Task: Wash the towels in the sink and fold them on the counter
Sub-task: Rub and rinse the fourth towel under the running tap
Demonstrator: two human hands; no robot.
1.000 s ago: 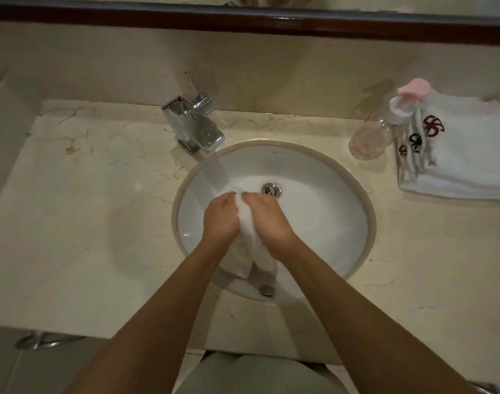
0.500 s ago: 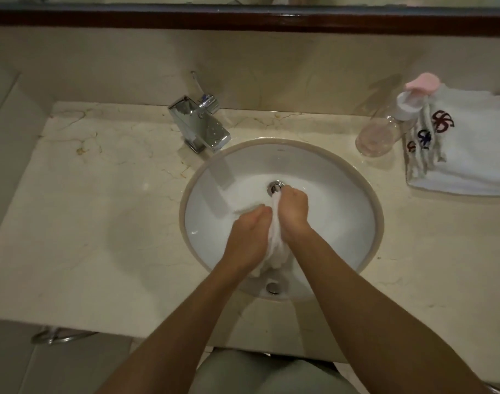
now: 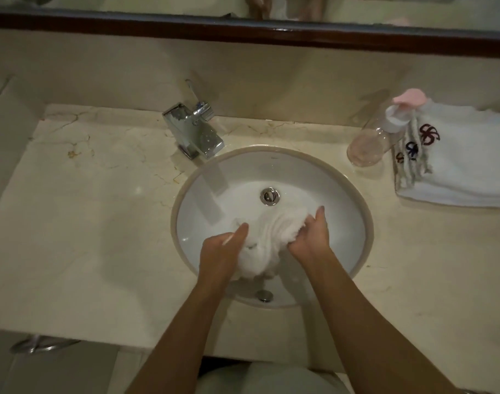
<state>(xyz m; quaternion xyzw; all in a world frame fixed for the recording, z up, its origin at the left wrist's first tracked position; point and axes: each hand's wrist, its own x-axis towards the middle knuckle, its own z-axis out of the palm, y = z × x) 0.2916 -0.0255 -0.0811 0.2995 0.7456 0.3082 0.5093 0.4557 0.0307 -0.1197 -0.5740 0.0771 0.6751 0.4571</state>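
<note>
A dim bathroom, a pale marble bench [image 3: 95,223] under a dark-framed mirror [image 3: 243,27]: here we see a white towel [image 3: 264,243] bunched in the sink [image 3: 354,200], low in the bowl and just short of the drain [image 3: 269,196]. The left hand [image 3: 220,255] grips its near-left side, thumb stretched forward over the cloth. The right hand [image 3: 310,236] has its fingers curled into the folds on the other side. Both grips are closed on the fabric, the towel spread in ridges between them. The chrome faucet [image 3: 193,132] stands at the rim's far left; we cannot tell whether water runs. Off to the right, a clear bottle [image 3: 368,146] with a pink cap leans beside a stack of folded towels [image 3: 465,166] bearing dark emblems. We judge the washing step under way, folding not yet begun. The risk, as we read it: lifting the soaked cloth unwrung would drip water across the bench towards the folded stack, and a wide sweep of the right arm could topple the bottle.
</note>
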